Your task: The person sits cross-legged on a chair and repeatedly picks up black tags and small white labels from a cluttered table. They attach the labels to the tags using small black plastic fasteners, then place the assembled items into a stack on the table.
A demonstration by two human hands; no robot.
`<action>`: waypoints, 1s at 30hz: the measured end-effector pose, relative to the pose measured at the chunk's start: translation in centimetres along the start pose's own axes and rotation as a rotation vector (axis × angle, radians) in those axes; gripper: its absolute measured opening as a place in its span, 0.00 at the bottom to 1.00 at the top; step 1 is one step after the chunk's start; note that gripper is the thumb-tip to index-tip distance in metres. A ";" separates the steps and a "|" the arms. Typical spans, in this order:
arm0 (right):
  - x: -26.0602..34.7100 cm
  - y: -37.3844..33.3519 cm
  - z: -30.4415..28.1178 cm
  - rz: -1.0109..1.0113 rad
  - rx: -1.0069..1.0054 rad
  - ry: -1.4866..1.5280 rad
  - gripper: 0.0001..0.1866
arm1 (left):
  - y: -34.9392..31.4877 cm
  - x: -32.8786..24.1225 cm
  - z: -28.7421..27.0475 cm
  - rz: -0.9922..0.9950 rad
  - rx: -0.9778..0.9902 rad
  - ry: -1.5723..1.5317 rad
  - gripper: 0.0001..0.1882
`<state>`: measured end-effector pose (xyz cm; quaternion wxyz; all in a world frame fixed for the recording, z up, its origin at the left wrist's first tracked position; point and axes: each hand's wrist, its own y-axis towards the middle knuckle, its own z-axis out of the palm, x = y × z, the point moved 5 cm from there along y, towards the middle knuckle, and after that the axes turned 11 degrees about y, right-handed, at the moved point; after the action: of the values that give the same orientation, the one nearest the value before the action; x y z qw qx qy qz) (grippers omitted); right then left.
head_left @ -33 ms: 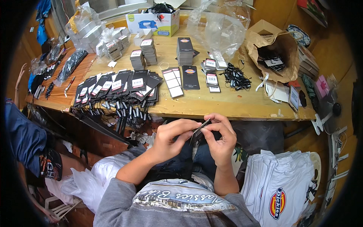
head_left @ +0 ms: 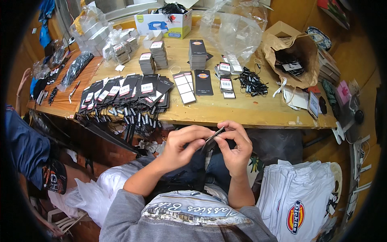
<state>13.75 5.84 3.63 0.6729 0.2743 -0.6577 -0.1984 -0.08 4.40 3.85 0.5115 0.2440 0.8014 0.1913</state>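
In front of my lap, below the table edge, both hands pinch thin dark hang tags (head_left: 212,136) seen nearly edge-on. My left hand (head_left: 183,145) grips their lower left part between thumb and fingers. At the upper right end, my right hand (head_left: 234,147) holds them with thumb and fingertips. How many tags are held, I cannot tell. Beyond my hands lie a black hang tag (head_left: 203,86) and a sheet of white labels (head_left: 185,92). To the left, a spread of black tags with strings (head_left: 127,90) hangs over the table's front edge.
Stacked tags (head_left: 197,60) stand mid-table, with black strings (head_left: 252,82) to their right. A brown paper bag (head_left: 298,48) and a phone (head_left: 313,105) are at the right. Folded white shirts (head_left: 296,189) sit beside me. At the left is another person's arm (head_left: 22,86).
The tags in my hands lie closer together, and my left thumb has shifted slightly. At the far left, the other person's hand has moved a little.
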 end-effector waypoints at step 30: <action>-3.5 -2.3 1.0 0.426 0.065 0.472 0.08 | -0.9 3.0 -3.6 -0.253 -0.186 -0.683 0.06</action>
<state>12.80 6.20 -0.53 0.8242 0.1904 -0.5321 0.0372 -4.64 5.17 2.65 0.7889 0.1452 0.5876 0.1062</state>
